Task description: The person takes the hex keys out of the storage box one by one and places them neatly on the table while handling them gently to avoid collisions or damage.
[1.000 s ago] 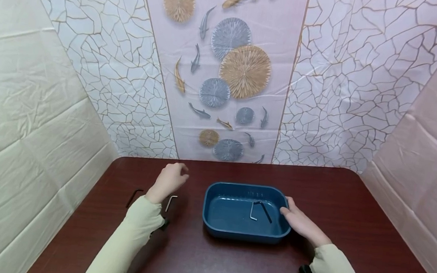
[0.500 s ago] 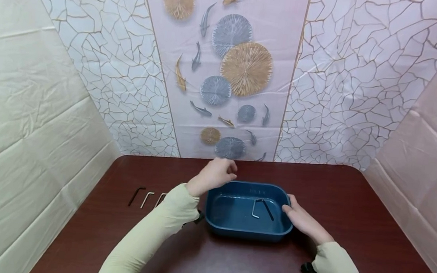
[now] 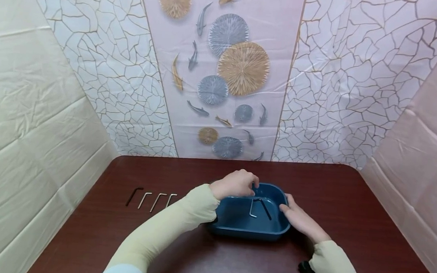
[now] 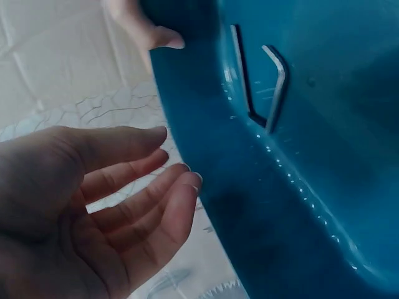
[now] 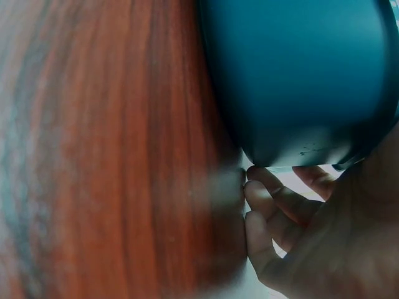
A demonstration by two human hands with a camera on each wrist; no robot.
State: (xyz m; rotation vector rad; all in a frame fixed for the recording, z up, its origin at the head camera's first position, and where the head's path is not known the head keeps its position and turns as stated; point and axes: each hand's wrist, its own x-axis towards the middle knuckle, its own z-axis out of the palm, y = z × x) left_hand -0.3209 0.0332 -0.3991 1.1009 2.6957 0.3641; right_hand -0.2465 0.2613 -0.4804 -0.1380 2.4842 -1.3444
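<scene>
A blue rectangular plastic tub [image 3: 241, 233] stands on the table. On its floor lie a silver hex key [image 3: 251, 209] and a black hex key [image 3: 265, 210], their ends meeting in the left wrist view. My left hand [image 3: 236, 185] hovers over the tub's far left part. In the left wrist view its fingers are loosely bent near the rim, with nothing between them. My right hand [image 3: 298, 217] grips the tub's right end, thumb over the rim and fingers outside. The right wrist view shows these fingers [image 5: 283, 199] low beside the tub wall, near the tabletop.
Left of the tub, a black hex key [image 3: 133, 196] and several silver hex keys [image 3: 157, 202] lie in a row on the dark red wooden table [image 3: 238, 268]. The left forearm passes close to the row's right end. Patterned cloth [image 3: 244, 69] hangs behind the table.
My left hand has moved right from above the table at left, across the tub's left rim, to over the tub. The right hand stays on the tub; the hex keys lie as before.
</scene>
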